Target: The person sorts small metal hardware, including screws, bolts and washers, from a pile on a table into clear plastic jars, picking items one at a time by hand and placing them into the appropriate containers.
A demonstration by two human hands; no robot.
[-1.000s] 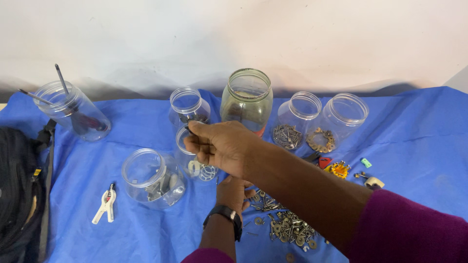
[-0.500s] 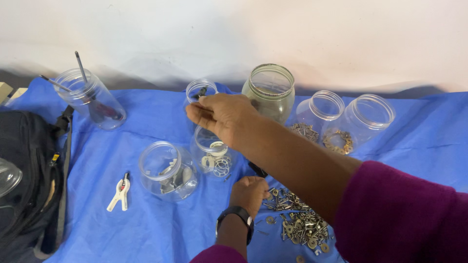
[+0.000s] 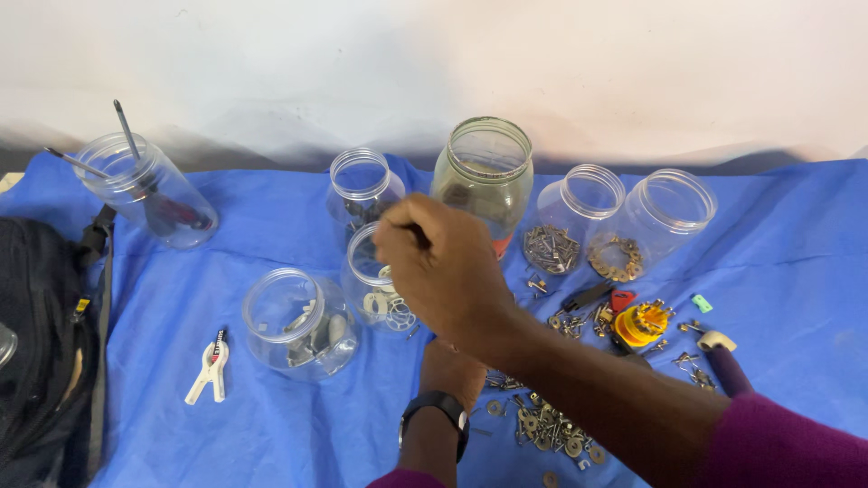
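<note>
Now we have our right hand [image 3: 443, 267] over the mouth of a small clear jar [image 3: 378, 289], the one with rings and washers in its bottom. The grip is clenched, fingers curled together above the rim; whether anything sits pinched inside we cannot tell. Our left hand [image 3: 449, 372] lies lower on the blue cloth [image 3: 271, 425] that covers the desk, mostly hidden under the right forearm, so its grip cannot be read either. Just left of the jar leans another clear jar [image 3: 298, 321] with metal bits, nearly touching it; behind stands a taller jar [image 3: 359, 187] and a greenish glass jar [image 3: 484, 172]. Right of the hands, loose hardware [image 3: 542, 429] is scattered, with a yellow part [image 3: 640, 323] beyond. White pliers [image 3: 210, 369] lie well to the left, with open cloth around them, and a black bag [image 3: 41, 343] sits at the left edge.
</note>
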